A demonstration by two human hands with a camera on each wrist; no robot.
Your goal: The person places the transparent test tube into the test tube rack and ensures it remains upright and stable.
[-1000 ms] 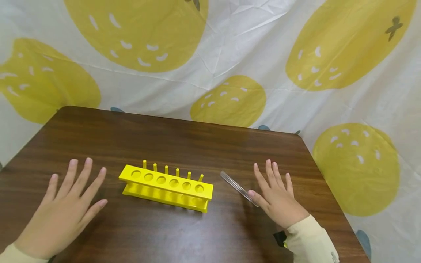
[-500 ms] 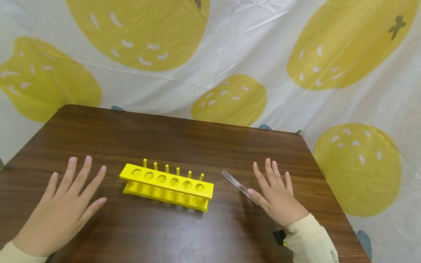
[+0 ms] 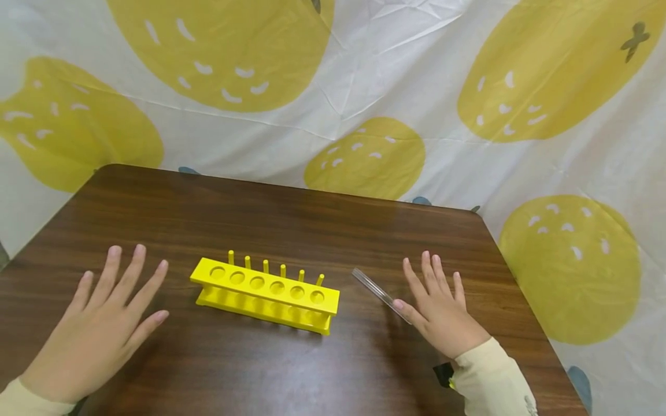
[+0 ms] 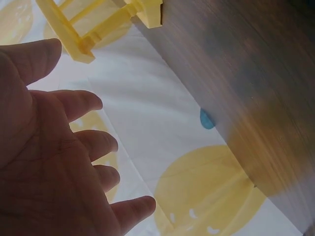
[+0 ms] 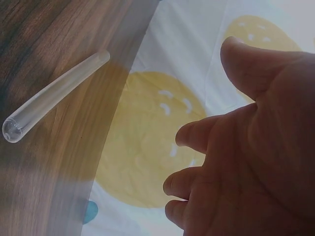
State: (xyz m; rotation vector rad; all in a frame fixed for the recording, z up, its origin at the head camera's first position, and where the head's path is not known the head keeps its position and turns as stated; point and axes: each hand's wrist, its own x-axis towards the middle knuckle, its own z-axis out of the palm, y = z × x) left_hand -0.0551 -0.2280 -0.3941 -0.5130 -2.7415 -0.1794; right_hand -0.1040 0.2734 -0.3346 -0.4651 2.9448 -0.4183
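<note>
A yellow test tube rack [image 3: 266, 293] with a row of round holes and several upright pegs stands on the table between the hands. To its right a clear glass test tube [image 3: 373, 285] lies slantwise on the wood; the right wrist view shows the tube [image 5: 59, 93] with its rounded end nearer that camera. My left hand [image 3: 99, 329], fingers spread, is left of the rack and holds nothing. Nearest the tube is my right hand [image 3: 444, 318], also spread; its thumb overlaps the tube's near end in the head view, but the right wrist view shows them apart.
The dark wooden table [image 3: 250, 208] has a far edge against a white curtain [image 3: 250, 138] printed with large yellow fruit. The curtain continues along the right side. A small black item [image 3: 443, 374] shows under the right sleeve [image 3: 491, 375].
Both hands, the rack and the tube keep their places. Only the head view shifts very slightly.
</note>
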